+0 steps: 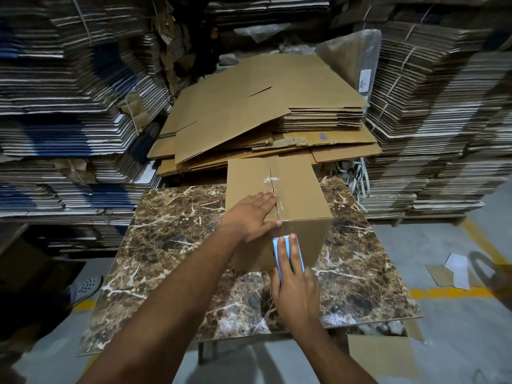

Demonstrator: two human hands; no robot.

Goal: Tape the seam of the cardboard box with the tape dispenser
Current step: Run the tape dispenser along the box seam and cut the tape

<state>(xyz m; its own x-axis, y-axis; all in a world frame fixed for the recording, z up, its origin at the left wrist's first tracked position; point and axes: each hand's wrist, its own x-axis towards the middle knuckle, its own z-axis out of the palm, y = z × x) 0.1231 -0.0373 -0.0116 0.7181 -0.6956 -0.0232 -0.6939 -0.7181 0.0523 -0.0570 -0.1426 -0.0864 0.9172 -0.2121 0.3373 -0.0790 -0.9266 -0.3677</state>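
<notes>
Blue tape dispenser (288, 252) gripped in the right hand (295, 289), pressed to the cardboard box (299, 195)'s near face — likely to cut the tape. Left hand (253, 214) lies open, flattening the seam (273, 187) — box steadied on the table (177, 223).

Matt brown cardboard box (299, 189) with glossy clear tape (273, 180) stands on a polished, marble-patterned table (171, 231).

Both forearms are bare from the bottom edge of the view to the wrists, with no sleeve showing. The left hand (250, 214) and right hand (295, 286) wear no gloves, and the fingernails are short and plain. Low on the left, a foot wears a grey perforated clog (87, 286).
</notes>
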